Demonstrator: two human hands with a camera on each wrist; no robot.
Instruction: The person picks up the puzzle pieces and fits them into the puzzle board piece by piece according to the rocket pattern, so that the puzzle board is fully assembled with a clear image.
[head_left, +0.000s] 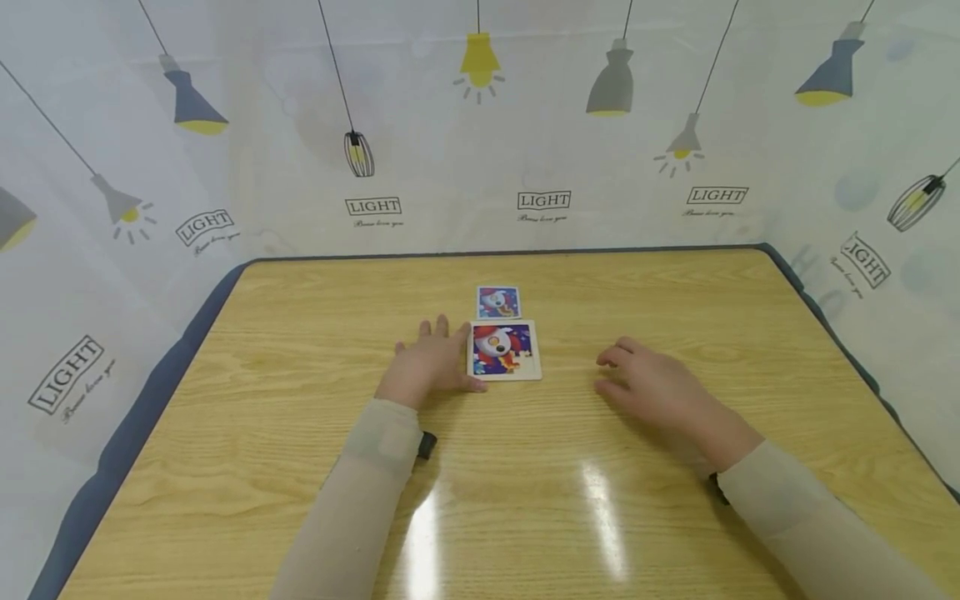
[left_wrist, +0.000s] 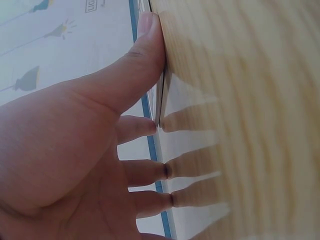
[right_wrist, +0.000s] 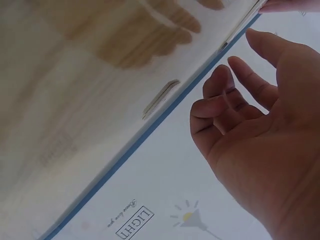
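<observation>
A small square jigsaw puzzle in a pale tray (head_left: 537, 375) lies flat on the table, a rocket picture on it and a bare pale patch at its lower right. Along its left side rests my left hand (head_left: 435, 358), with the fingers spread and the thumb at the tray's near corner. In the left wrist view, the thumb (left_wrist: 142, 45) lies straight against the thin edge of the tray. Just behind the tray is a smaller picture card (head_left: 498, 302) with a similar rocket. My right hand (head_left: 652, 383) hovers to the right, apart from the puzzle, fingers loosely bent and holding nothing.
The wood-grain table (head_left: 300, 500) has a dark blue border along its back and sides. A white curtain (head_left: 465, 158) printed with hanging lamps surrounds it on three sides. Dark bands show at both wrists, under pale sleeves (head_left: 345, 500).
</observation>
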